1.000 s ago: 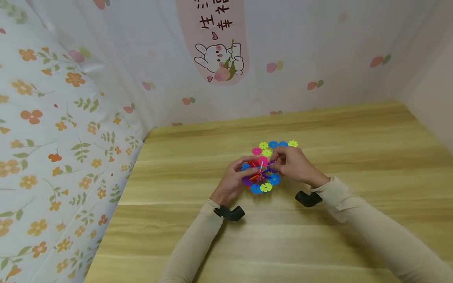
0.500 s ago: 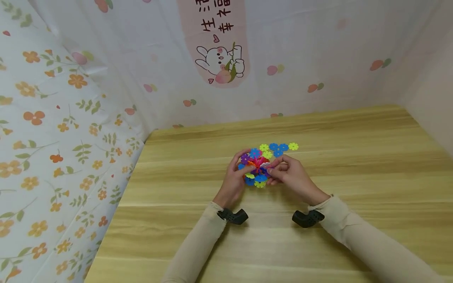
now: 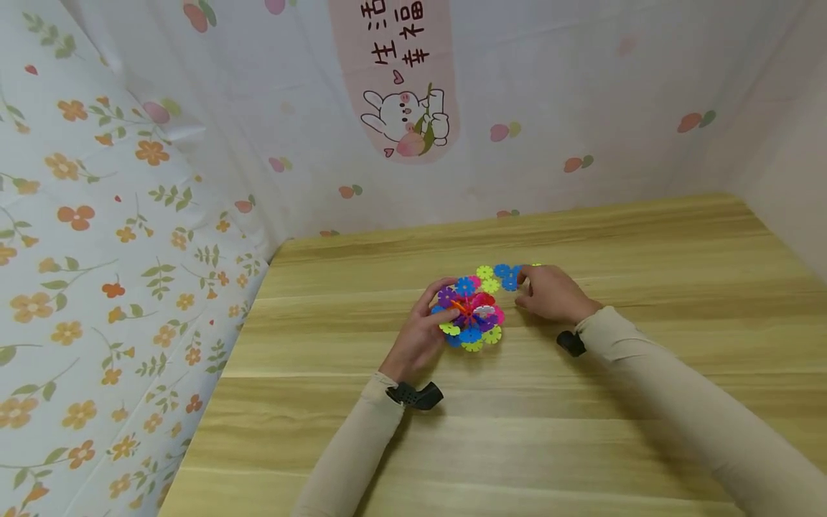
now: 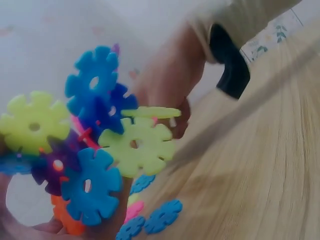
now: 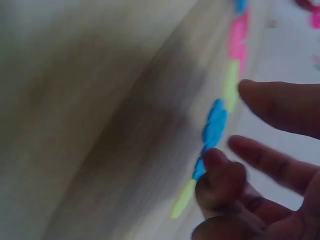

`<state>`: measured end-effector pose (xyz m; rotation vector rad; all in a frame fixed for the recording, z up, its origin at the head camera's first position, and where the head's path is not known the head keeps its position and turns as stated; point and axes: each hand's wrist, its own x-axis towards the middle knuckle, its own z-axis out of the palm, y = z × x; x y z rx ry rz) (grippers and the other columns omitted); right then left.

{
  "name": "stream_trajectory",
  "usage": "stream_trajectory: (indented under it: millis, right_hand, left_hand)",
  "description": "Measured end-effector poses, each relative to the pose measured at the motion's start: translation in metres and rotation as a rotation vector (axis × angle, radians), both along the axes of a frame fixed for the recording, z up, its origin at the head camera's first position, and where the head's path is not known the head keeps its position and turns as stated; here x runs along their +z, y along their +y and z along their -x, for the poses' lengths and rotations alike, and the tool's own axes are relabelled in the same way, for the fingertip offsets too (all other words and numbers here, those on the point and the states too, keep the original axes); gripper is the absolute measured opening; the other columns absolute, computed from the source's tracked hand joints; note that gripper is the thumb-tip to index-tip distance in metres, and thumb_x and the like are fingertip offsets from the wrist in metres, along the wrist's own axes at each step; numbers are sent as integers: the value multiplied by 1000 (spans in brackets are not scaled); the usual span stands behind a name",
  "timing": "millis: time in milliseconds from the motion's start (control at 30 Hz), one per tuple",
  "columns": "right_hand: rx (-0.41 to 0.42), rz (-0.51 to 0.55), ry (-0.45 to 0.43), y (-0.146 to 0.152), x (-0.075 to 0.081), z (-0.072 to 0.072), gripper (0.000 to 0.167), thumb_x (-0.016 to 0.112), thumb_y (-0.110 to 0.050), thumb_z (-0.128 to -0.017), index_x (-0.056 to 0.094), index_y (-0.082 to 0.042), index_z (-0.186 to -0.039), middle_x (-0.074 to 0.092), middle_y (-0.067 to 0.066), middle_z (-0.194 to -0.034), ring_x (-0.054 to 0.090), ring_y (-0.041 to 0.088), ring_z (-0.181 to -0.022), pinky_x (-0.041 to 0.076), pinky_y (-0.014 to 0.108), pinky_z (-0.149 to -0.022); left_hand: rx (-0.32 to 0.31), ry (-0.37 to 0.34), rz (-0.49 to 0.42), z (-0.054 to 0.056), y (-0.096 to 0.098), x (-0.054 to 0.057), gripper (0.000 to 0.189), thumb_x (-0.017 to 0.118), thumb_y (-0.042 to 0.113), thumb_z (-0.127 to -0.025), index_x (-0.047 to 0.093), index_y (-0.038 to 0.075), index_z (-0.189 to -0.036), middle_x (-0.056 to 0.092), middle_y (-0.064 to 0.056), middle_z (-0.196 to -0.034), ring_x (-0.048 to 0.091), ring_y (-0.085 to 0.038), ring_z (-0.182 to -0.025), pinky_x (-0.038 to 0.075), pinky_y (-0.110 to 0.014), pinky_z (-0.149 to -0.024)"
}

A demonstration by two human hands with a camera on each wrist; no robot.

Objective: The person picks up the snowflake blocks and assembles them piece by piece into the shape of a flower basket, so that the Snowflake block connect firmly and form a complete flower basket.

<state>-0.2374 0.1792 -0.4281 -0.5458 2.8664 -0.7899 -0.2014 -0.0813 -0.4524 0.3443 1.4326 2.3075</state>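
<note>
My left hand (image 3: 416,334) grips a rounded cluster of interlocking snowflake discs (image 3: 470,334), its thumb over the near side. Blue, purple, yellow-green, pink, red, orange and white discs stick out around the cluster's centre. In the left wrist view, blue and yellow-green discs (image 4: 91,186) fill the foreground. To the right, my right hand (image 3: 552,293) hovers beside loose flat discs, with blue ones (image 3: 510,281) nearest its fingertips. The right wrist view shows its thumb (image 5: 280,107) apart from the bent fingers, and I see nothing between them. The hand partly hides a yellow-green disc.
Behind the cluster, loose yellow-green discs (image 3: 490,286) and a pink one lie on the wooden table (image 3: 504,445). A printed curtain (image 3: 530,108) hangs along the table's back edge, and a floral cloth (image 3: 116,287) hangs at the left.
My right hand has let go of the cluster and moved right and away, to the loose discs. The cluster has turned in my left hand, which keeps its hold.
</note>
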Motion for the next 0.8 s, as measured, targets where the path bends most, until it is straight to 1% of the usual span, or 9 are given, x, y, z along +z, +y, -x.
stream_trajectory:
  millis: [100,167,200,367,433,500,567,667,800]
  right_hand:
    - [-8,-81,27,-6,-5,7,29,69,-12,-88,66,2,-114,71,16,-94,64,34,-87,54,49,-80]
    - [3,-122,55,-8,-7,9,27,71,-12,-87,70,-2,-112,70,19,-108,63,39,-103,52,55,-89]
    - [12,-134,61,-8,-9,10,24,71,-12,-86,71,-4,-109,70,18,-108,62,39,-103,52,54,-88]
    - [67,-134,119,-5,-9,4,5,78,-7,-81,74,-9,-84,70,9,-89,63,29,-86,54,47,-77]
    - [86,-125,136,-4,-8,1,7,78,-4,-80,73,-9,-81,70,7,-86,63,27,-84,55,46,-76]
    - [92,-114,137,-3,-8,-1,9,76,-1,-79,73,-7,-84,70,7,-85,64,26,-84,55,46,-77]
    - [97,-87,110,-2,-8,-1,14,76,1,-79,72,-4,-92,69,8,-85,63,26,-83,55,46,-77]
    - [101,-42,24,0,-8,0,24,74,2,-79,69,0,-102,65,9,-83,58,24,-78,52,43,-75]
    - [134,23,-68,8,-8,1,17,71,2,-81,69,-3,-97,62,4,-78,53,18,-72,47,36,-68]
  left_hand:
    - [-50,10,5,0,0,-2,47,49,-2,-100,48,22,-141,52,-6,-132,59,-19,-109,54,-35,-87]
    - [-64,16,9,-1,0,-2,47,49,-1,-100,47,22,-141,52,-5,-132,59,-18,-109,54,-34,-87]
    - [-64,19,10,-1,1,-2,47,49,-1,-100,47,21,-142,52,-5,-131,58,-17,-108,54,-34,-87]
    - [-55,12,20,0,3,-1,45,50,0,-100,49,22,-139,51,-3,-128,57,-14,-99,51,-31,-85]
    - [-48,0,26,0,3,-2,44,49,-1,-100,50,23,-137,51,-2,-127,57,-14,-97,51,-31,-84]
    - [-38,-14,28,1,5,-2,44,50,-1,-99,52,24,-135,51,-3,-125,57,-14,-96,50,-31,-84]
    - [-33,-26,29,1,6,-2,43,49,-2,-99,53,24,-134,52,-3,-125,57,-14,-98,50,-31,-84]
    - [-32,-40,20,1,8,-3,44,49,-2,-99,53,24,-134,52,-3,-126,57,-16,-103,51,-32,-86]
    - [-32,-47,8,1,12,-4,44,49,-3,-99,53,23,-134,53,-2,-122,57,-14,-101,51,-27,-84]
